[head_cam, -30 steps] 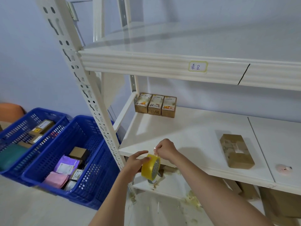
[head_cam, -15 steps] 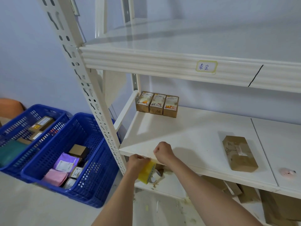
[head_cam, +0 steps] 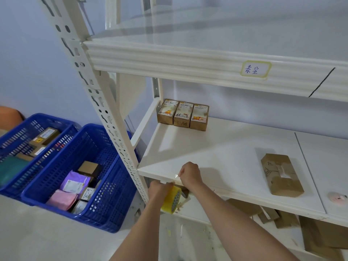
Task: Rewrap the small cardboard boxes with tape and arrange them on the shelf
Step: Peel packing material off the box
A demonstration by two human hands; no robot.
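Note:
My left hand grips a yellow tape roll just below the front edge of the white shelf. My right hand pinches the loose tape end at the shelf's front lip, right above the roll. A flat brown cardboard box lies on the shelf to the right, apart from both hands. Three small taped boxes stand side by side at the shelf's back left corner.
Two blue crates on the floor at left hold small boxes and pink and purple pouches. A perforated shelf post stands between crates and shelf. Cardboard scraps lie on the lower shelf. A pink round object sits at the shelf's far right.
Both hands have dropped from above the shelf's front edge to it. The tape roll went down below the lip, and the right hand now holds the tape end against the edge.

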